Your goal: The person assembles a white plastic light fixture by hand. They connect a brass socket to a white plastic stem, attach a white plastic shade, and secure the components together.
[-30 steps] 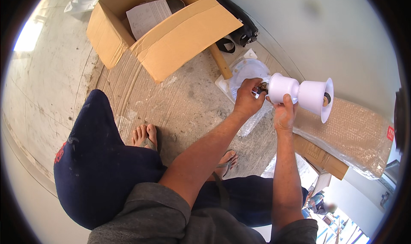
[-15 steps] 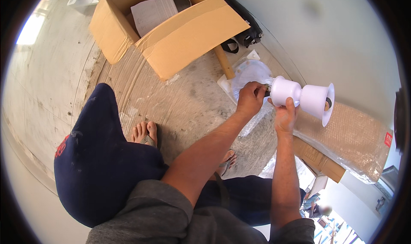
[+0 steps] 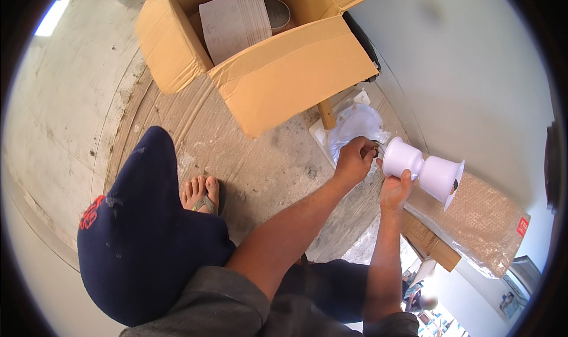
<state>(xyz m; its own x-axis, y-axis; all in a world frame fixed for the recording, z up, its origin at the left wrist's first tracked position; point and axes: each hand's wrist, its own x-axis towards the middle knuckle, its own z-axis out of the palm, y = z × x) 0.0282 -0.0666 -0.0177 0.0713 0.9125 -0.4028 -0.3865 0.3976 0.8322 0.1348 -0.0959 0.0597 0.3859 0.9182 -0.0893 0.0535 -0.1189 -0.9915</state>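
Observation:
My right hand (image 3: 395, 190) is closed around the narrow waist and near cup of a white plastic piece (image 3: 407, 159). The piece looks like two flared cups joined base to base, and it lies tilted, its far-right end lower. At its left opening, my left hand (image 3: 357, 161) pinches a small dark and brass-coloured fitting (image 3: 375, 151). The fingers partly cover that fitting, so its kind is unclear. A dark round part shows inside the piece's right opening. Beyond the left hand, a white plastic-wrapped round thing (image 3: 358, 123) lies on the floor.
An open cardboard box (image 3: 296, 71) holds a printed sheet (image 3: 235, 26) and a round dark-topped item (image 3: 277, 13). A wooden stick (image 3: 326, 113) pokes out below its flap. A bubble-wrapped carton (image 3: 473, 219) stands at right by the wall. My sandalled foot (image 3: 201, 195) rests on the floor.
My view has shifted, so the box and floor things sit lower and further right. Both hands keep their hold; the white piece is tilted more, its right end lower in the picture.

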